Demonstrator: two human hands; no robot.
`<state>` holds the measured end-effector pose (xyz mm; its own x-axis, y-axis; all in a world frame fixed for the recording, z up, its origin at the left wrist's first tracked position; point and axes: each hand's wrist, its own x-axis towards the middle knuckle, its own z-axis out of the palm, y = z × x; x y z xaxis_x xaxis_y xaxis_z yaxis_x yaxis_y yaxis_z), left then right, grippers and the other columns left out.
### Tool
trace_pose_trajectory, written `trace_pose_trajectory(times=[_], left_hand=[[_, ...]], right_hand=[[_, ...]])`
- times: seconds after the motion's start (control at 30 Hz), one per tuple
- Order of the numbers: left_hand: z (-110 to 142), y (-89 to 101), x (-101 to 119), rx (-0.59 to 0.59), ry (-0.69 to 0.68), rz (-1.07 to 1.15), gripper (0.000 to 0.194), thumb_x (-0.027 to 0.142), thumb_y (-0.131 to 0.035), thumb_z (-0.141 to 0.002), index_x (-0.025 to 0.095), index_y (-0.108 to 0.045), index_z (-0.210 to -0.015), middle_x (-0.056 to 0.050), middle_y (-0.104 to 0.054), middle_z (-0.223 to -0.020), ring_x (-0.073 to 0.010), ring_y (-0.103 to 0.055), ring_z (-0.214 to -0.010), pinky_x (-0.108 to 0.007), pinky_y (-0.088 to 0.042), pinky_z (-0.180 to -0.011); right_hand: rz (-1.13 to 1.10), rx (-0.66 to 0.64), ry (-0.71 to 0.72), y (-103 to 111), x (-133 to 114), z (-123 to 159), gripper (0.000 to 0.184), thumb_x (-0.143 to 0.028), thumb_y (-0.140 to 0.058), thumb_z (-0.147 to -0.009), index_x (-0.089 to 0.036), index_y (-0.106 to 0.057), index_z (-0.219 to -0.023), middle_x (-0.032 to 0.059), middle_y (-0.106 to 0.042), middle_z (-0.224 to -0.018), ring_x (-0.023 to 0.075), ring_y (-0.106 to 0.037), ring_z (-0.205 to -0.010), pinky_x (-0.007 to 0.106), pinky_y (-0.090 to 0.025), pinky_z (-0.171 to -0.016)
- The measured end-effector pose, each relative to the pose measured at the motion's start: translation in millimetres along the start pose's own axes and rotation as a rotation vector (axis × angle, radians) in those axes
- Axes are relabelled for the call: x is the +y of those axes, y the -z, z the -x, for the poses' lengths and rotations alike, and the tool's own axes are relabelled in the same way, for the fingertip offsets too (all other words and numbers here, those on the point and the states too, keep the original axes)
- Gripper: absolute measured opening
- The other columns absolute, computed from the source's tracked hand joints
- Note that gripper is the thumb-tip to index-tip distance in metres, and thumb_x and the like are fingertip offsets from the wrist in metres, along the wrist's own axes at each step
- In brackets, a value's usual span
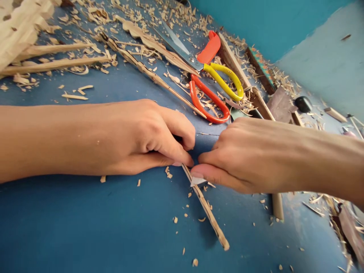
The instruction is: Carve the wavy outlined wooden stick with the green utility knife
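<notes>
My left hand (153, 136) is closed, pinching a thin, dark-streaked wooden stick (209, 212) between thumb and fingers. The stick slants down to the right over the blue table, its lower end showing and its upper part hidden by the hand. My right hand (241, 157) is closed around a knife, with the thumb lying along the blade. Only the small pointed blade (198, 181) shows, resting across the stick just below my left fingertips. The knife's grip is hidden in the fist. A rounded wooden end (278, 207) pokes out below my right wrist; whether it belongs to the knife I cannot tell.
Large scissors (223, 81) with one yellow and one red handle lie beyond my hands. Wood shavings (99, 15) litter the blue table (85, 223). Carved sticks (153, 76) and a pale carved block (19, 34) lie at the far left. Wooden strips (233, 62) line the right.
</notes>
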<state>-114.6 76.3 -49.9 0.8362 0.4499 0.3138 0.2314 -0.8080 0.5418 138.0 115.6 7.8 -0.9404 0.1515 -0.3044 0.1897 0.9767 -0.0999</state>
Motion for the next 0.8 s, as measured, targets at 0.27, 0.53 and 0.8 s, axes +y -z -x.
trace_pose_trajectory(times=[0.27,0.53,0.8], left_hand=[[0,5.0,6,-0.046,0.072,0.024,0.038,0.012,-0.051,-0.113,0.028,-0.085,-0.114,-0.001,-0.078,-0.123,-0.0139,-0.073,-0.106,-0.022,-0.055,-0.094],[0,4.6,9,0.018,0.054,-0.102,0.032,0.019,-0.050,-0.115,0.026,-0.081,-0.118,-0.004,-0.074,-0.116,-0.0195,-0.071,-0.108,-0.028,-0.054,-0.092],[-7,37.5,64,0.025,0.030,-0.256,0.022,0.029,-0.051,-0.116,0.030,-0.073,-0.113,0.002,-0.072,-0.101,-0.0139,-0.071,-0.082,-0.022,-0.053,-0.070]], right_hand=[[-0.108,-0.128,0.059,15,14,-7,0.067,-0.050,-0.044,-0.119,-0.024,-0.055,-0.058,-0.0038,-0.046,-0.046,0.0125,-0.022,-0.037,0.037,-0.016,-0.047],[-0.169,0.231,-0.329,18,-27,56,0.056,-0.074,-0.048,-0.112,-0.028,-0.066,-0.086,-0.0082,-0.046,-0.049,0.0130,-0.037,-0.040,0.031,-0.024,-0.042],[-0.606,0.464,-0.560,7,-85,96,0.019,-0.040,-0.076,-0.104,-0.024,-0.076,-0.095,-0.0050,-0.068,-0.068,0.0091,-0.055,-0.053,0.023,-0.041,-0.048]])
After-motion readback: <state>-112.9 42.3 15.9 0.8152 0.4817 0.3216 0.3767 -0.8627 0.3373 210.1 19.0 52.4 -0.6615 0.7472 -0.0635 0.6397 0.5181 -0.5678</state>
